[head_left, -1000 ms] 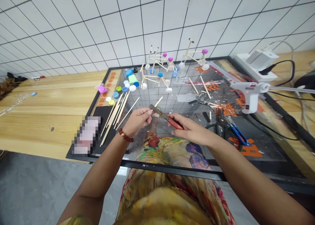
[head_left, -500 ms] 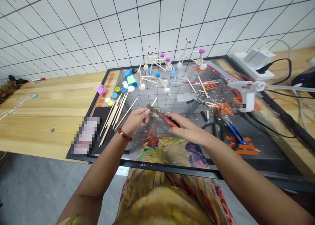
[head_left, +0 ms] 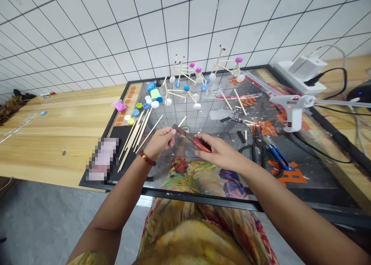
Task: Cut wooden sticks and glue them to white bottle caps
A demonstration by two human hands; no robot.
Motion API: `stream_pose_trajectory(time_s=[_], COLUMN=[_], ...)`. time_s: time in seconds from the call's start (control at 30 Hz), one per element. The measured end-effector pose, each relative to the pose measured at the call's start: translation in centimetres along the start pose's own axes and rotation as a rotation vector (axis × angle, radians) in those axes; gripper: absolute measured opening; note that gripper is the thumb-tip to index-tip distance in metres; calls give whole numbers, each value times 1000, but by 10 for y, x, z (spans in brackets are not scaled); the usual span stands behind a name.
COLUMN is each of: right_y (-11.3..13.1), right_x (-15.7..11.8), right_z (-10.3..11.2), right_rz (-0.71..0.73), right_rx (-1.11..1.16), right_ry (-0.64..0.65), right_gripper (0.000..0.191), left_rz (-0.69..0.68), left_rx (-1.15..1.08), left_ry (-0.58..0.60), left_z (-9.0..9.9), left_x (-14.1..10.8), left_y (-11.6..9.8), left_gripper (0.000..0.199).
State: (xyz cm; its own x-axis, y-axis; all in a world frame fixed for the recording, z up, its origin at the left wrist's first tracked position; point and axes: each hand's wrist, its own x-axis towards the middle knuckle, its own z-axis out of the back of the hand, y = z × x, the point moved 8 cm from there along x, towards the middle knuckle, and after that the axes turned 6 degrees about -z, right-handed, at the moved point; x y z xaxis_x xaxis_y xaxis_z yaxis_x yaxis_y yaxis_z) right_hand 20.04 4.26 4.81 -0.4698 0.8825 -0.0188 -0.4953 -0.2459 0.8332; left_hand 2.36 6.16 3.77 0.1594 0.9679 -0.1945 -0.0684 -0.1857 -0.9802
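My left hand (head_left: 160, 142), with a red bead bracelet on its wrist, pinches a short pale wooden stick (head_left: 182, 121). The stick's far end sticks out past the tool's jaws, and its near end is hidden by my fingers. In my right hand (head_left: 217, 150) is a pair of red-handled pliers (head_left: 188, 135) with brownish metal jaws. Those jaws cross the stick right by my left fingertips; whether they bite into it I cannot tell. Left of my left hand lie several long wooden sticks (head_left: 149, 133).
Small stick-built bicycles (head_left: 176, 90) with bottle-cap wheels stand at the back. Coloured caps (head_left: 135, 112) and clay packets (head_left: 155, 94) lie left of them. On the right are a white glue gun (head_left: 294, 110), black-handled scissors (head_left: 259, 145), blue-handled pliers (head_left: 279, 157) and a power strip (head_left: 301, 77).
Both hands stay nearly in place. The pliers' handles tilt a little, and the stick's far end sits slightly lower. The whole view has shifted slightly.
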Motion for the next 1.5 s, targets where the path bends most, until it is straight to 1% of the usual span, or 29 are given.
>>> stream_pose_trajectory(time_s=[0.1,0.23,0.37,0.57,0.77,1.17,1.3,1.43,1.5], right_y=[-2,0,2,4,-1,-2,-5,-1,-1], right_x=[0,0,0,1,4,3,2,2,5], right_z=[-2,-2,-2,-4,-7,-10,-10,-11,-6], right_rz=[-29,-22,1,-2,-11,-11,-11,-46,-127], right_rx=[-36,-111,-157,-234,-265,-409,-463,-550,-673], right_ry=[9,-34,-79,-82,-96,-120,-130,-128,-131], right_gripper=[29,29,26,37,50,58,57,53,54], left_rz=[3,-3,7,30,76,96,103,126,171], left_rx=[-38,-61,-54,-33,-36,-108,-123,-144,-164], left_ry=[5,20,11,-19,-33,-14,-33,-47,-13], left_z=[-3,-6,-5,-2,-1,-6,-6,-7,-14], left_x=[0,-2,-3,-4,-6,-9,-7,-8,-14], left_y=[0,-1,-2,-4,-3,-4,-2,-1,-3], left_gripper=[30,27,24,24,25,30,29,29,29])
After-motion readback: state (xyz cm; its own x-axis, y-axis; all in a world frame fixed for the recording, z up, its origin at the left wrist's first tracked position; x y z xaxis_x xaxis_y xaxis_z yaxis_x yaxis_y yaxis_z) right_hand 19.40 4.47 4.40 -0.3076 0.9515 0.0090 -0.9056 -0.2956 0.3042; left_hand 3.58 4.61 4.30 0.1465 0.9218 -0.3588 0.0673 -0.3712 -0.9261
